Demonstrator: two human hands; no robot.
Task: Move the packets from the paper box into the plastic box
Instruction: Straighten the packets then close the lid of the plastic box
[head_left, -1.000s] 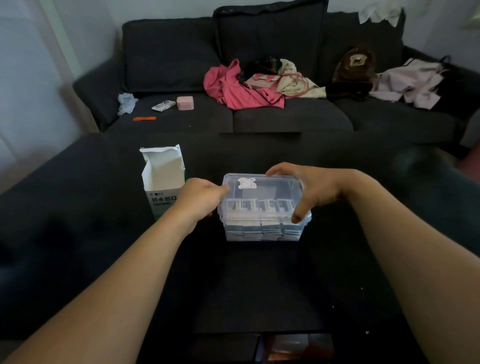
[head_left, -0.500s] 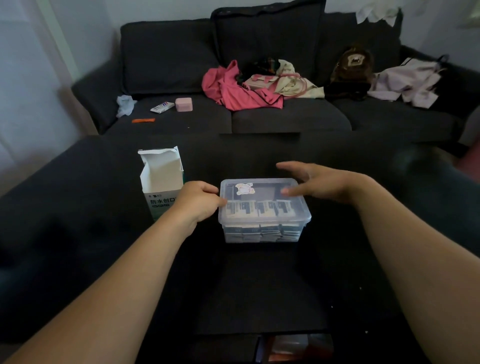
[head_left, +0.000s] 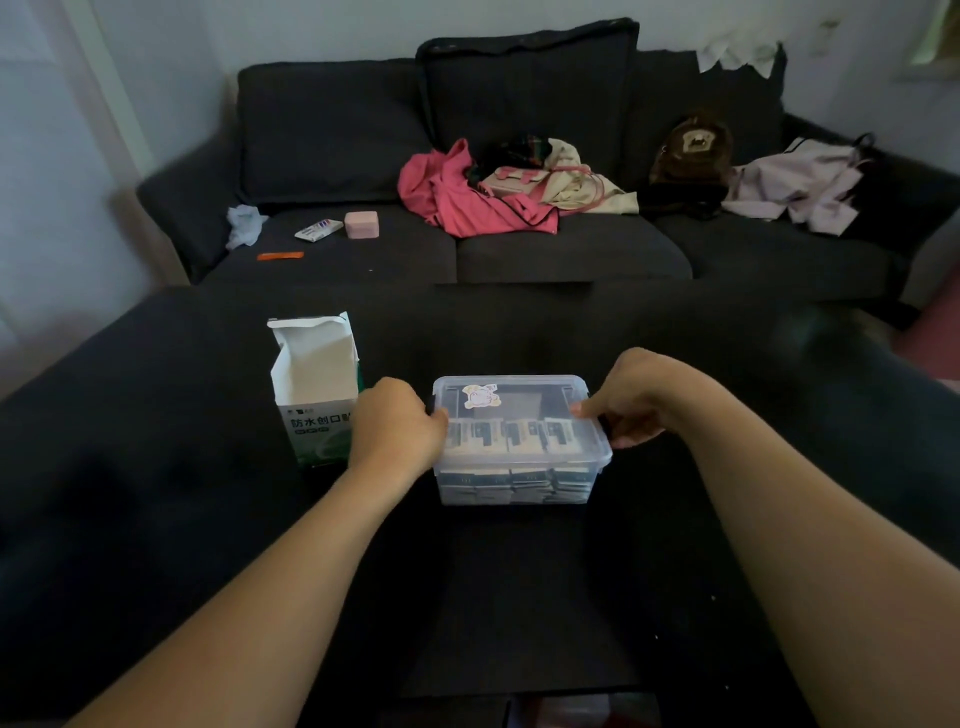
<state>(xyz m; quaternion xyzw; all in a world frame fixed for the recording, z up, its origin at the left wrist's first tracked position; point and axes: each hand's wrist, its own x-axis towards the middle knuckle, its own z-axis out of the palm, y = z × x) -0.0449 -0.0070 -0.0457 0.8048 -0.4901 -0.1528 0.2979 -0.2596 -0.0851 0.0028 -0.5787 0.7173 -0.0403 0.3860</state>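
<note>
Plastic box (head_left: 519, 457): lidded, on the dark worktop (head_left: 519, 597), packets (head_left: 511, 434) showing through the clear lid
Left hand (head_left: 397, 431): fingers curled on the box's left rim
Right hand (head_left: 641, 397): fingers curled, gripping the right rim
Paper box (head_left: 314, 387): upright, flap open, just left of the left hand
</note>
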